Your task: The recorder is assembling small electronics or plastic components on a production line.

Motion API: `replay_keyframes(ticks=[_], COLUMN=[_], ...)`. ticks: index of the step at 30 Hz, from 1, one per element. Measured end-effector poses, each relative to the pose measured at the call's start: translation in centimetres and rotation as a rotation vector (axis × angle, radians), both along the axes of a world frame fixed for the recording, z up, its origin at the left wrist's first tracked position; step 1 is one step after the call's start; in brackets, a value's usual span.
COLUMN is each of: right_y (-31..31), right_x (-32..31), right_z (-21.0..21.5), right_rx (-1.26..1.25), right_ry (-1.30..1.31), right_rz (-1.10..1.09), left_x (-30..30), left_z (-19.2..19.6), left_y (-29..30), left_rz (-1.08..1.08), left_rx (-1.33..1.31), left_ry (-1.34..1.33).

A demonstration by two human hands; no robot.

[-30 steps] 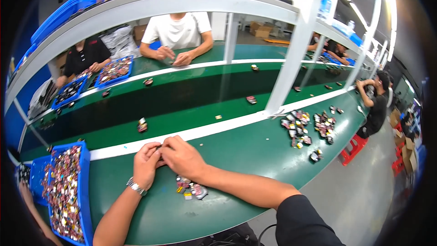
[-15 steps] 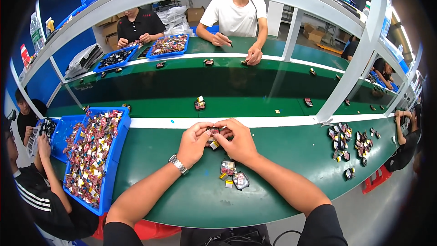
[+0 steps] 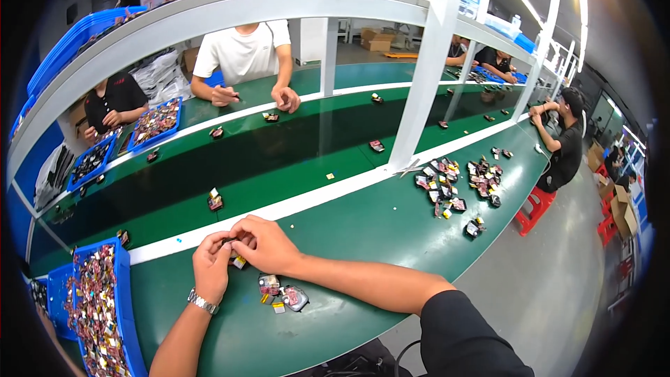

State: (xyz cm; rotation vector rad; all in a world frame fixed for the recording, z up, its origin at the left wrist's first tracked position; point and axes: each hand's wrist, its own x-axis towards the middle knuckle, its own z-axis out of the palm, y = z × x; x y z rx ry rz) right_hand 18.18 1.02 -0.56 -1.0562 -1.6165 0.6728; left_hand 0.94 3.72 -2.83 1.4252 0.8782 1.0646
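My left hand [image 3: 210,269], with a metal-band watch on its wrist, and my right hand [image 3: 271,246] meet over the green table. Their fingers pinch a small black device [image 3: 239,262], mostly hidden by them; a yellow-and-white tab shows below it. Just nearer to me lie two similar small devices: one with a reddish circuit board [image 3: 269,283] and yellow-white tabs beside it, the other a rounded dark shell [image 3: 296,299] with reddish parts inside.
A blue tray [image 3: 123,293] heaped with small circuit boards stands at the left. Two clusters of devices [image 3: 440,183] lie to the right, near a grey post [image 3: 427,63]. Beyond a white strip [image 3: 314,199], single devices [image 3: 214,200] sit on a green surface. Co-workers sit opposite and to the right.
The view has swung to the right, so the scene shifts left and more of the right aisle shows. Both hands stay together on the device.
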Motion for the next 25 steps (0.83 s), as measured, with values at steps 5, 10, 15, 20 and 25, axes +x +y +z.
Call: replay_keyframes(ticks=[5, 10, 15, 20, 25], right_y=[0.2, 0.4, -0.2, 4.5, 11.3], right_x=[-0.2, -1.0, 0.1, 2.4, 7.8], right_z=[-0.8, -0.6, 0.0, -0.7, -0.5], right_rx=[0.024, 0.037, -0.034, -0.097, -0.175], right_ry=[0.017, -0.005, 0.010, 0.202, -0.073], right_rz=[-0.030, -0.009, -0.064, -0.044, -0.476], left_x=[0.3, -0.6, 0.8, 0.6, -0.4], left_z=[0.1, 0.1, -0.5, 0.3, 0.4], left_y=[0.1, -0.2, 0.2, -0.2, 0.4], left_rz=[-0.010, 0.020, 0.000, 0.020, -0.048], left_rx=[0.005, 0.065, 0.115, 0.007, 0.006], left_ry=[-0.013, -0.031, 0.039, -0.090, -0.021])
